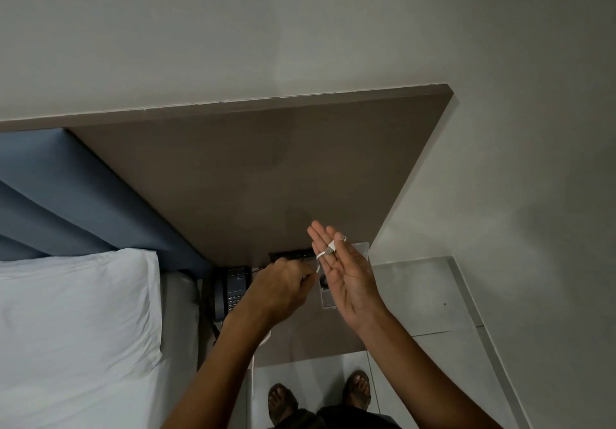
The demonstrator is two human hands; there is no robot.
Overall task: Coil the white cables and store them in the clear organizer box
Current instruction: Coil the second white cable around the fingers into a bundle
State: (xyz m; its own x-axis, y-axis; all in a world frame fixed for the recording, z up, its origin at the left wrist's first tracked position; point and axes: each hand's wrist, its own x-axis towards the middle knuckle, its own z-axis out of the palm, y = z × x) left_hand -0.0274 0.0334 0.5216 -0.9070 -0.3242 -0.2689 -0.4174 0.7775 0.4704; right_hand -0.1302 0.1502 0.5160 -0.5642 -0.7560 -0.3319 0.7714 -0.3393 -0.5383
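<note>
A white cable (320,257) runs between my two hands above the brown bedside table (290,338). My right hand (343,272) is held up flat with fingers straight, and the cable's USB plug end lies across its fingers, pinned by the thumb. My left hand (283,287) is closed, pinching the cable a short way below. More white cable hangs down past my left forearm over the table's front edge. The clear organizer box (328,298) sits on the table behind my right hand, mostly hidden, with a dark round item inside.
A black telephone (235,290) stands on the table's left side, beside the bed with its white pillow (76,322) and blue headboard (66,195). A brown wall panel (266,168) rises behind the table. My feet stand on pale floor tiles (430,295).
</note>
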